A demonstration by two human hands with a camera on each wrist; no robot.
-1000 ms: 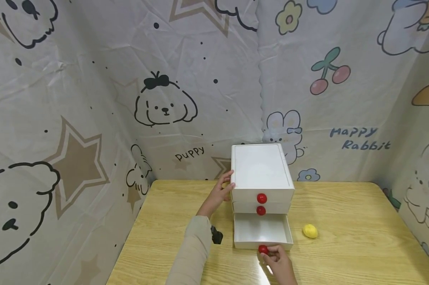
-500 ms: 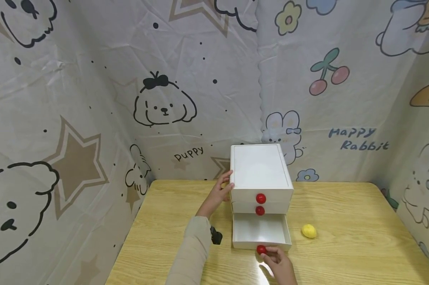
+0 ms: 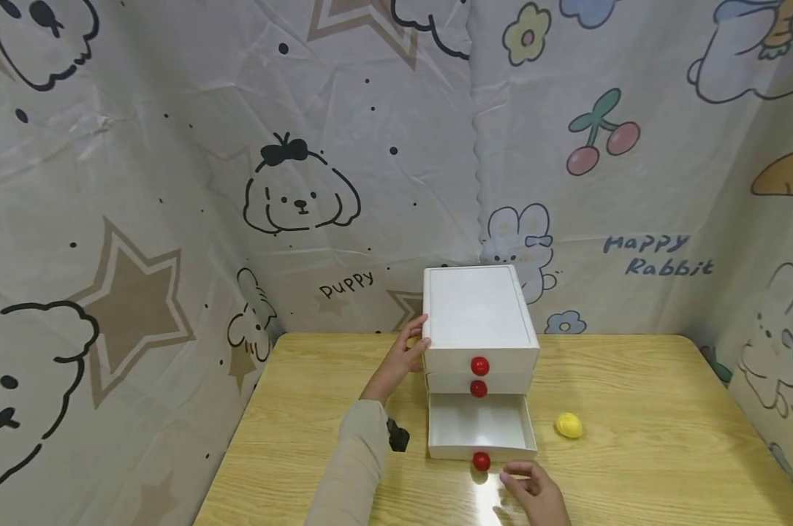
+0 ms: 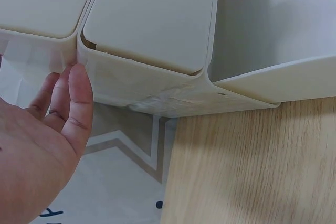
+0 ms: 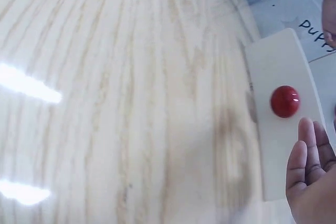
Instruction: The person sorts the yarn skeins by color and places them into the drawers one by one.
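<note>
Head: high, facing forward and down over the table (image 3: 633, 409).
Left wrist: very close beside the drawer unit (image 4: 152, 40).
Right wrist: close above the tabletop.
Shared: the open drawer's front (image 5: 283, 129).

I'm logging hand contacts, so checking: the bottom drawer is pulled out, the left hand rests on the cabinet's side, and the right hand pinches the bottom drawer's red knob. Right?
Not quite. The right hand is off the red knob, fingers relaxed just beside it; the head and right wrist views show the gap. The bottom drawer is pulled out, and the left hand rests on the cabinet side.
</note>
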